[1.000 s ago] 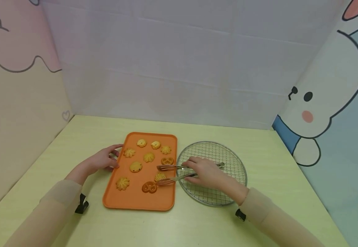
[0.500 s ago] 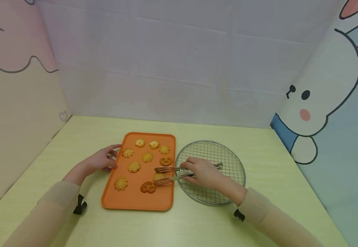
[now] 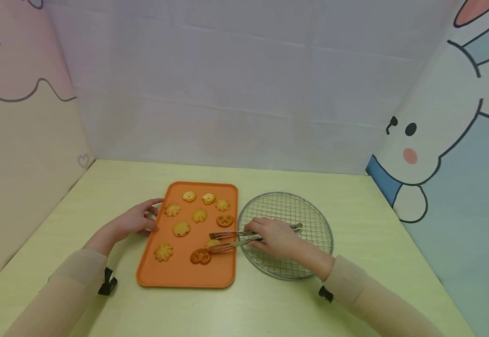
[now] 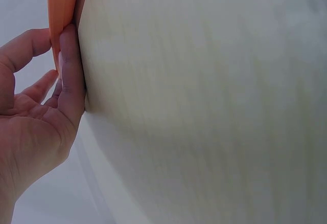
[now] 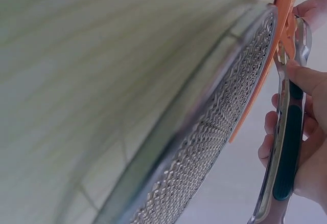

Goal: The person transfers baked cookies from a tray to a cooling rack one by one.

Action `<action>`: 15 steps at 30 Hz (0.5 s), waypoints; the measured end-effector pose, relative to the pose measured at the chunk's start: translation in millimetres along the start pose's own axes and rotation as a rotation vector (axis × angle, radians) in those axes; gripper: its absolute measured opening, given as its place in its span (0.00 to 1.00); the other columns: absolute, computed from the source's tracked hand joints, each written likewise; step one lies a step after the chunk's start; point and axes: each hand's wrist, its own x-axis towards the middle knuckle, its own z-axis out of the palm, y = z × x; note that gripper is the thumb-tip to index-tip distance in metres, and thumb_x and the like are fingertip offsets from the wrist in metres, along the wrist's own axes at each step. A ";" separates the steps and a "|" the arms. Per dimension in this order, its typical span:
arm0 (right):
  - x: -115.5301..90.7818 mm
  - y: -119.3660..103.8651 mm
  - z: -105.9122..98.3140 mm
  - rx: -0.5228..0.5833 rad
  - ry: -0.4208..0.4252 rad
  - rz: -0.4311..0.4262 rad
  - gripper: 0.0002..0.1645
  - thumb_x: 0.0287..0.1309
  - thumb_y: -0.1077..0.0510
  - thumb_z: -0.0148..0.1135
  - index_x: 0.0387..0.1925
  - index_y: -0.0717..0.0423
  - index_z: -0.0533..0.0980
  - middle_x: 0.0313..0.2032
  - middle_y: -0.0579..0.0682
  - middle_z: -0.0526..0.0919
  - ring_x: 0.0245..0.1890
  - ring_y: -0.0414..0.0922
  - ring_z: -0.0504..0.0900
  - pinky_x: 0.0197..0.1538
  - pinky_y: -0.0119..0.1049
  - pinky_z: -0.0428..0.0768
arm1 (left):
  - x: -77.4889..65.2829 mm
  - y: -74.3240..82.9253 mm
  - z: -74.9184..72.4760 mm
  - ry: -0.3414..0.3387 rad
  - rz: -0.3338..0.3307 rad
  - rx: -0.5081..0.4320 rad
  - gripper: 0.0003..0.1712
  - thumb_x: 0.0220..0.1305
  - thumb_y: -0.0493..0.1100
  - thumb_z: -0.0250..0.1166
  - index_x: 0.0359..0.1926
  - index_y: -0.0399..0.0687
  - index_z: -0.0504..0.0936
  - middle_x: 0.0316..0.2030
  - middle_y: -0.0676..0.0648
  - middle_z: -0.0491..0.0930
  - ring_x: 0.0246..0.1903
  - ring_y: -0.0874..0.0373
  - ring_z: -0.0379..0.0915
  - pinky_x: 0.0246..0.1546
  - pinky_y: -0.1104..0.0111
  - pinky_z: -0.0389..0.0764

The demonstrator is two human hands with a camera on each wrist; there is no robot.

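An orange rectangular tray [image 3: 181,275] lies on the table, holding several baked cookies. My left hand [image 3: 134,221] is at its left edge; in the left wrist view, thumb and fingers hold the tray's rim [image 4: 62,4]. In my right hand [image 3: 275,238] I grip metal tongs [image 3: 227,233], whose green handle insert [image 5: 288,152] shows in the right wrist view. The slotted tips reach over the tray's right edge, one on either side of a swirled cookie [image 3: 212,243], which they partly hide. A pretzel-shaped cookie [image 3: 200,256] lies just beside the nearer tip.
A round wire cooling rack [image 3: 314,224] sits right of the tray, under my right hand and the tongs. Another pretzel cookie [image 3: 225,220] is just beyond the tongs. A pale cloth wall [image 3: 236,93] closes off the back of the table [image 3: 270,309], with printed panels at both sides.
The tong arms have drawn a little closer together around the swirled cookie. My head view has shifted slightly to the right; the left hand stays at the tray's edge.
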 end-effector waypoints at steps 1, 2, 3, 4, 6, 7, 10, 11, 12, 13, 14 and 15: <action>-0.2 0.1 0.3 0.005 -0.001 0.001 0.19 0.56 0.47 0.65 0.47 0.49 0.77 0.40 0.43 0.79 0.34 0.39 0.79 0.32 0.32 0.78 | 0.0 0.1 0.2 -0.001 0.000 -0.002 0.50 0.54 0.31 0.64 0.73 0.40 0.45 0.47 0.38 0.59 0.35 0.53 0.70 0.32 0.63 0.81; -0.4 0.2 0.6 0.012 -0.001 0.002 0.18 0.56 0.47 0.65 0.47 0.49 0.77 0.39 0.43 0.79 0.33 0.39 0.78 0.31 0.32 0.77 | 0.0 0.1 0.4 -0.001 -0.001 0.000 0.50 0.54 0.31 0.64 0.73 0.40 0.45 0.47 0.38 0.59 0.35 0.53 0.70 0.32 0.63 0.81; -0.5 0.3 0.9 0.017 -0.002 0.004 0.18 0.56 0.47 0.65 0.47 0.49 0.77 0.39 0.43 0.79 0.33 0.39 0.78 0.31 0.32 0.77 | 0.1 0.0 0.5 0.000 -0.002 0.000 0.50 0.54 0.31 0.64 0.73 0.40 0.45 0.47 0.38 0.59 0.35 0.53 0.69 0.32 0.63 0.81; -0.7 0.5 1.3 0.027 -0.003 0.006 0.18 0.56 0.48 0.65 0.46 0.49 0.77 0.39 0.43 0.79 0.32 0.39 0.78 0.30 0.32 0.77 | 0.3 -0.1 0.6 0.000 -0.002 0.001 0.50 0.54 0.31 0.64 0.73 0.40 0.45 0.47 0.38 0.59 0.35 0.53 0.69 0.32 0.63 0.81; -0.8 1.0 2.2 0.041 0.000 0.009 0.17 0.56 0.49 0.65 0.46 0.49 0.77 0.39 0.44 0.80 0.31 0.39 0.78 0.30 0.32 0.77 | 0.6 -0.2 0.8 0.000 -0.003 0.002 0.50 0.54 0.31 0.64 0.73 0.40 0.45 0.47 0.38 0.59 0.35 0.53 0.69 0.31 0.64 0.81; -0.7 1.3 2.6 0.048 0.002 0.009 0.17 0.56 0.49 0.65 0.46 0.49 0.77 0.39 0.43 0.80 0.31 0.38 0.78 0.30 0.32 0.76 | 0.8 -0.3 0.9 -0.001 -0.004 0.002 0.50 0.54 0.31 0.64 0.73 0.40 0.46 0.47 0.38 0.59 0.35 0.53 0.69 0.31 0.63 0.81; -0.4 2.4 4.3 0.070 0.014 0.005 0.15 0.57 0.50 0.64 0.45 0.49 0.77 0.38 0.42 0.80 0.30 0.37 0.77 0.28 0.31 0.75 | 0.9 -0.2 0.8 -0.001 -0.006 0.004 0.50 0.54 0.31 0.65 0.72 0.40 0.46 0.47 0.38 0.59 0.35 0.53 0.69 0.31 0.63 0.81; -0.1 2.9 5.0 0.075 0.018 0.004 0.14 0.57 0.50 0.64 0.45 0.48 0.77 0.38 0.42 0.80 0.29 0.37 0.77 0.28 0.30 0.75 | 0.8 -0.1 0.7 0.000 -0.007 0.003 0.50 0.54 0.31 0.65 0.72 0.40 0.46 0.47 0.38 0.59 0.35 0.53 0.69 0.31 0.64 0.81; 0.2 3.3 5.6 0.082 0.020 0.002 0.14 0.57 0.51 0.64 0.44 0.48 0.77 0.38 0.41 0.80 0.29 0.36 0.77 0.27 0.29 0.74 | 0.7 0.1 0.6 0.002 -0.009 0.004 0.50 0.54 0.31 0.65 0.72 0.40 0.46 0.47 0.38 0.59 0.35 0.53 0.69 0.31 0.64 0.81; 0.5 3.8 6.1 0.088 0.022 0.000 0.13 0.57 0.51 0.64 0.44 0.48 0.77 0.37 0.41 0.80 0.28 0.36 0.76 0.27 0.29 0.73 | 0.5 0.4 0.4 0.003 -0.008 0.004 0.50 0.54 0.31 0.65 0.72 0.40 0.46 0.48 0.38 0.59 0.35 0.53 0.69 0.31 0.64 0.81; 0.8 4.3 6.6 0.094 0.024 0.001 0.13 0.57 0.51 0.64 0.44 0.47 0.77 0.37 0.41 0.80 0.28 0.35 0.76 0.26 0.28 0.73 | 0.3 0.7 0.2 0.004 -0.009 0.004 0.50 0.54 0.31 0.65 0.72 0.40 0.46 0.48 0.38 0.59 0.35 0.53 0.69 0.31 0.64 0.81; 1.1 4.7 7.2 0.097 0.023 0.002 0.13 0.57 0.51 0.64 0.44 0.47 0.77 0.37 0.41 0.80 0.27 0.35 0.75 0.26 0.28 0.72 | 0.2 0.9 0.1 0.006 -0.008 0.004 0.50 0.54 0.31 0.65 0.72 0.40 0.46 0.48 0.38 0.59 0.35 0.53 0.69 0.31 0.64 0.81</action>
